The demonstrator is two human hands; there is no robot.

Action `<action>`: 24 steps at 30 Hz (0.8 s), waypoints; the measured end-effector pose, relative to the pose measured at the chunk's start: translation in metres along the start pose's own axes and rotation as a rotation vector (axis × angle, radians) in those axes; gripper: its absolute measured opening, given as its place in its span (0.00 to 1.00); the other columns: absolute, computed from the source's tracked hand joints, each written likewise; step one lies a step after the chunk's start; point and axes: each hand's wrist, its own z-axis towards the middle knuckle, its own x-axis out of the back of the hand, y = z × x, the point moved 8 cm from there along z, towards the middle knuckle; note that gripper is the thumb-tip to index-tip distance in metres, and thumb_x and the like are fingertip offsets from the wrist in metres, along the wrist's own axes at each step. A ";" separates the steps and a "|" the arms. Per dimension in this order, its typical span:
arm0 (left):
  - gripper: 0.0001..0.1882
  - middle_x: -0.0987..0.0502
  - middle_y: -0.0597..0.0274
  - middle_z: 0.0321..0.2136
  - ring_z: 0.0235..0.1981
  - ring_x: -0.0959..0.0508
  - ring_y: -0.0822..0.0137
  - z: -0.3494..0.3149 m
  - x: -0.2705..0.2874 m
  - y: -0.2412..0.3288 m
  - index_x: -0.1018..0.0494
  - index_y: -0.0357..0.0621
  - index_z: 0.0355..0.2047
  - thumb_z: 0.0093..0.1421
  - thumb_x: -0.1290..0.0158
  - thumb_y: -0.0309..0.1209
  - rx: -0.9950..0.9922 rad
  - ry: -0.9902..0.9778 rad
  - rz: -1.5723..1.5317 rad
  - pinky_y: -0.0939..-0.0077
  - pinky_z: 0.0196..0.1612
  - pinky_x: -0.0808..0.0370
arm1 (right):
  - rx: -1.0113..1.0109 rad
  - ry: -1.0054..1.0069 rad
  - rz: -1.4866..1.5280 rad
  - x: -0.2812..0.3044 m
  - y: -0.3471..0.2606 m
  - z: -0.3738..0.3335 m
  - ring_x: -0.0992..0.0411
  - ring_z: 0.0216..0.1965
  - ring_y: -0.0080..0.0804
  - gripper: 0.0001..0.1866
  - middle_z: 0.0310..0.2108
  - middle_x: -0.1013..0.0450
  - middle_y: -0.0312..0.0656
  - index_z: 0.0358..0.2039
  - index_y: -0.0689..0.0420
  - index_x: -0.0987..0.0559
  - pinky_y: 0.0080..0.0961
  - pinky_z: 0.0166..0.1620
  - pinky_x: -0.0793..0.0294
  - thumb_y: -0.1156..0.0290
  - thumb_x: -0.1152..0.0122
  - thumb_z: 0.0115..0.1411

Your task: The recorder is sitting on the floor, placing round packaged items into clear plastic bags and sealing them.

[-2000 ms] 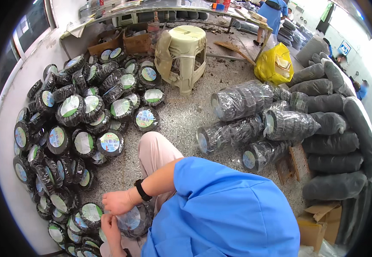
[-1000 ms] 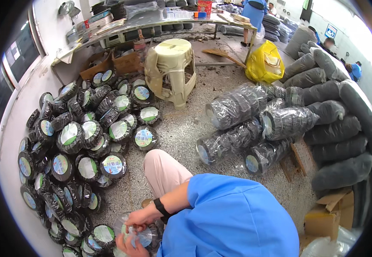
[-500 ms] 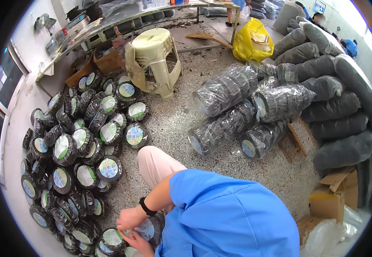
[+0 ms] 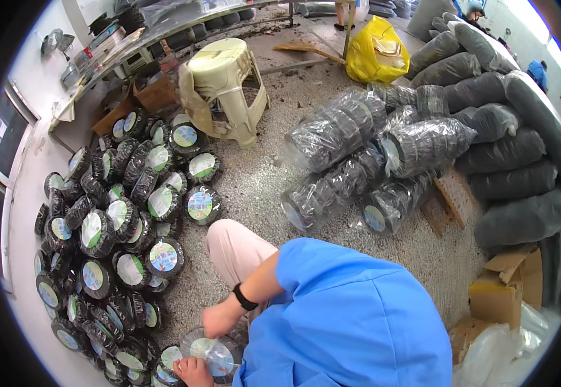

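At the bottom, a clear plastic bag (image 4: pixel 198 340) lies over black round packs with pale blue labels, close against my body. My right hand (image 4: pixel 221 320), with a black band at its wrist, is closed at the upper edge of this plastic; its fingertips point down and are partly hidden. Lower and farther left, my left hand (image 4: pixel 193 372) has curled fingers gripping the plastic beside a labelled round pack (image 4: pixel 219 357). My blue sleeve and torso cover the left forearm. Left of my hands rises a large heap of black round packs (image 4: pixel 93 276) with green, white and blue labels.
Several clear-wrapped rolls of round packs (image 4: pixel 335 129) lie ahead on the right. Behind them are stacked dark sacks (image 4: pixel 506 158). A cream plastic stool (image 4: pixel 222 90) and a yellow bag (image 4: pixel 377 51) stand farther off. Cardboard boxes (image 4: pixel 496 303) sit at the lower right.
My hands, close together before, have moved apart: the right went up and to the right, the left slightly down. More of the plastic and the labelled pack shows between them.
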 end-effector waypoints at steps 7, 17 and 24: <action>0.30 0.32 0.38 0.58 0.58 0.33 0.40 0.012 0.022 -0.010 0.31 0.38 0.59 0.65 0.47 0.46 0.954 0.408 -0.851 0.49 0.61 0.38 | -0.860 0.445 1.014 -0.021 0.068 -0.042 0.39 0.62 0.49 0.42 0.59 0.35 0.51 0.64 0.51 0.36 0.45 0.61 0.36 0.51 0.31 0.51; 0.32 0.36 0.52 0.62 0.61 0.34 0.55 0.084 0.069 -0.005 0.43 0.43 0.65 0.68 0.59 0.51 0.247 0.969 -2.244 0.58 0.62 0.37 | -0.301 0.964 0.463 0.231 -0.093 -0.091 0.61 0.73 0.51 0.40 0.72 0.58 0.55 0.69 0.55 0.45 0.47 0.70 0.59 0.67 0.37 0.60; 0.27 0.35 0.44 0.61 0.64 0.36 0.52 0.272 0.293 0.150 0.38 0.37 0.62 0.65 0.47 0.32 -0.306 0.534 -1.219 0.60 0.67 0.44 | -0.419 1.055 -1.320 0.403 -0.266 -0.193 0.36 0.61 0.56 0.30 0.59 0.34 0.59 0.55 0.61 0.27 0.50 0.62 0.36 0.76 0.32 0.49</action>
